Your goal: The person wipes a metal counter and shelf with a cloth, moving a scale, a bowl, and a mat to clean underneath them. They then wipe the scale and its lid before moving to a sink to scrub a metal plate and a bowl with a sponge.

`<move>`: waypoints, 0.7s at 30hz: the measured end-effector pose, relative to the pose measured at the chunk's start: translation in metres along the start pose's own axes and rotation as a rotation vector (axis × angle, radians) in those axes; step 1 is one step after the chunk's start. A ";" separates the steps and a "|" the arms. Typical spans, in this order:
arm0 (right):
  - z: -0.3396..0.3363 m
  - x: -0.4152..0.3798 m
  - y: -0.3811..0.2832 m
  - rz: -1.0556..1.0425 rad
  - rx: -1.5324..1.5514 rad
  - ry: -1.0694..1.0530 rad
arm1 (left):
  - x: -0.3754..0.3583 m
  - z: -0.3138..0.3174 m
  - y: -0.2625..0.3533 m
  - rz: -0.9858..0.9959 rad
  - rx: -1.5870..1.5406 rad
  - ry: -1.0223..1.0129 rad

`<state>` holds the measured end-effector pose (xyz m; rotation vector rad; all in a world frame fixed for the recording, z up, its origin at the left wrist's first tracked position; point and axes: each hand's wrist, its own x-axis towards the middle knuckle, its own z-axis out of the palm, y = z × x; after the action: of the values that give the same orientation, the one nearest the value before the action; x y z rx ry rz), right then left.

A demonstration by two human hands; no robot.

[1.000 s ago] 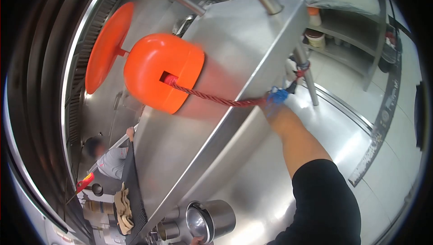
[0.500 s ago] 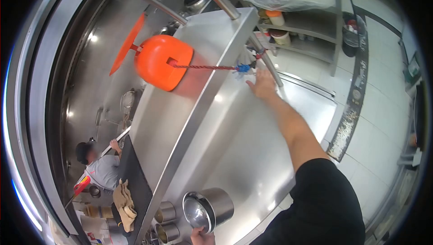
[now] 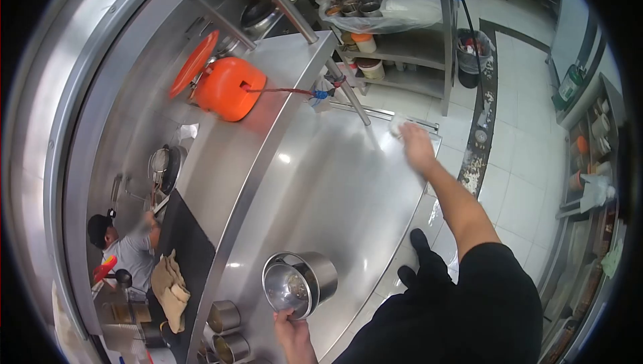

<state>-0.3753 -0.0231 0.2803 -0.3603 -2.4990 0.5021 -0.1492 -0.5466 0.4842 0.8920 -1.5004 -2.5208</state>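
Observation:
At the far end of the steel table (image 3: 315, 176), my right hand (image 3: 418, 146) is closed on a white cloth (image 3: 398, 125), pressed down near the table's corner. A shiny steel bowl (image 3: 284, 287) sits across the mouth of a steel pot (image 3: 321, 277) at the near end. My left hand (image 3: 293, 337) grips the bowl's rim from below, thumb and fingertips at the edge. The bowl overlaps the pot's opening, and part of the pot's inside is hidden behind it.
Above the table runs a steel shelf (image 3: 249, 156) with an orange device (image 3: 231, 93) tied by a cord to the post. A folded tan cloth (image 3: 169, 290) and several pots stand at lower left. Beyond the shelf is a person (image 3: 130, 250). A bin (image 3: 474, 56) stands on the floor.
My right hand has moved from beside the post to the table's far corner, where the white cloth now shows under it. My left hand stays at the bowl; the view has shifted.

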 end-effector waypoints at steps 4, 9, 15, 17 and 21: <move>0.015 0.038 -0.006 0.139 -0.011 -0.088 | -0.009 0.003 -0.012 -0.009 0.025 -0.059; 0.040 -0.010 -0.030 -0.072 0.244 -0.096 | -0.020 0.020 -0.030 -0.023 0.078 -0.087; -0.085 -0.118 -0.034 -0.225 0.222 -0.262 | -0.043 0.088 -0.063 -0.037 0.122 -0.065; -0.113 -0.142 0.015 -0.152 0.244 -0.247 | -0.043 0.107 -0.081 -0.049 0.148 -0.072; -0.120 -0.217 0.208 0.436 -0.063 -0.279 | -0.053 0.170 -0.115 -0.083 0.219 -0.115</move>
<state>-0.1014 0.1180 0.1826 -0.9279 -2.7124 0.6826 -0.1673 -0.3355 0.4728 0.8646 -1.8414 -2.5402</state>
